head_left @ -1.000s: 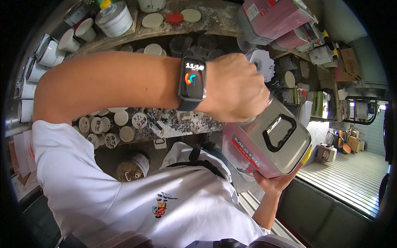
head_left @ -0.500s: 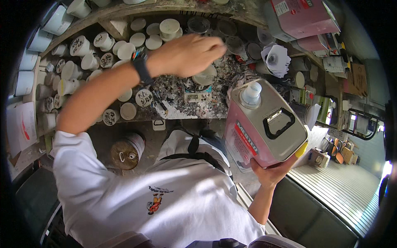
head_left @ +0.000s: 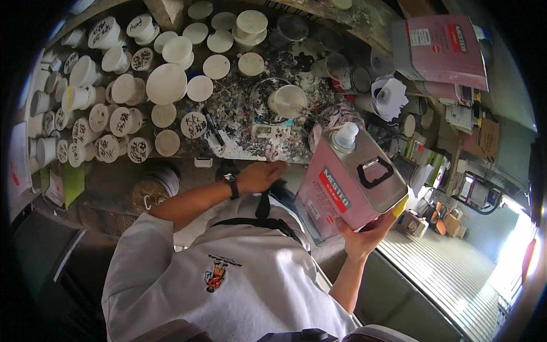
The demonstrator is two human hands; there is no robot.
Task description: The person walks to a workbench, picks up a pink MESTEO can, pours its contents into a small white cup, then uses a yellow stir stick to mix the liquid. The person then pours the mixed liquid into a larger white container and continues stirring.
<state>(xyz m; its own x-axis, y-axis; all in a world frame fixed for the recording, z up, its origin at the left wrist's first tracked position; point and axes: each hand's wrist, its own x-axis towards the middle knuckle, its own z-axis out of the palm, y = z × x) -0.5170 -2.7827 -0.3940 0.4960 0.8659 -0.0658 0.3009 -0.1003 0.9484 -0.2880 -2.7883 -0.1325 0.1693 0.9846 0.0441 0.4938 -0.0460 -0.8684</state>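
My right hand [head_left: 364, 235] supports the lower end of a pink rectangular metal can [head_left: 348, 191] with a silver top, a black carry handle and a translucent spout. The can tilts, its spout end toward the bench. Below the bench edge, my left hand [head_left: 261, 176] is in shadow left of the can, fingers stretched toward it and nothing seen in them. On the bench, a white cup [head_left: 286, 102] stands on a small digital scale [head_left: 272, 130]. A dark pen-like tool [head_left: 214, 130] lies left of the scale.
Many white lidded tubs [head_left: 166, 84], some with handwriting, crowd the left of the paint-spattered bench [head_left: 228, 105]. A crumpled rag [head_left: 336, 115] lies near the can's spout. More pink cans [head_left: 441, 48] stand at upper right. A metal drum [head_left: 154, 191] sits below the bench.
My left hand has come back from over the bench toward my body, below the bench edge. The can, still in my right hand, has shifted slightly left and tilted more.
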